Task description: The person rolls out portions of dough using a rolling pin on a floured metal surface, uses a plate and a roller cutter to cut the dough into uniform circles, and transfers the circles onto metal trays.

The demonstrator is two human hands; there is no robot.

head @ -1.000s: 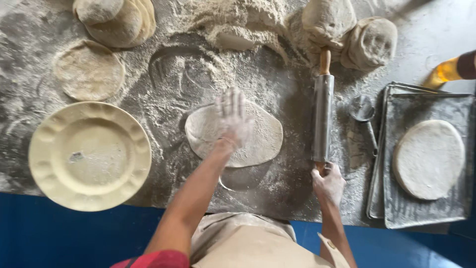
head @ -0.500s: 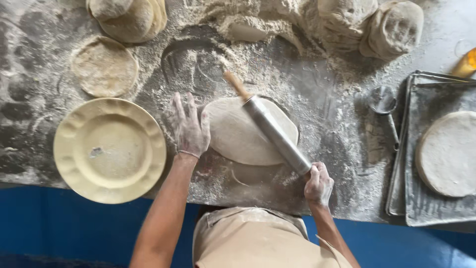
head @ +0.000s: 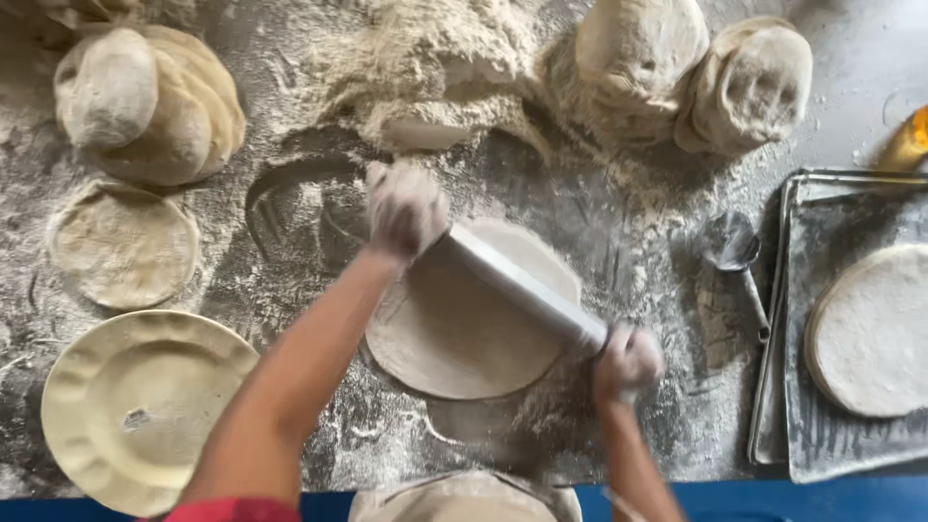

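Note:
A wooden rolling pin [head: 517,285] lies slantwise across a flat round sheet of dough [head: 454,338] on the floured worktop [head: 619,232]. My left hand [head: 406,211], white with flour and blurred, is closed over the pin's far-left handle. My right hand [head: 626,360] grips the near-right handle. Both forearms reach up from the bottom edge, above my beige apron [head: 464,498].
A cream scalloped plate [head: 135,406] sits at the near left, a rolled disc [head: 124,244] behind it, stacked dough pieces [head: 155,97] at far left. Flour heap [head: 435,58] and dough lumps [head: 696,72] lie behind. A metal tray [head: 822,435] with a disc [head: 875,329] and a scoop [head: 737,253] are right.
My left hand left the dough sheet and took the pin's far handle. The pin swung from standing at the right to lying diagonally on the dough, with both hands on it.

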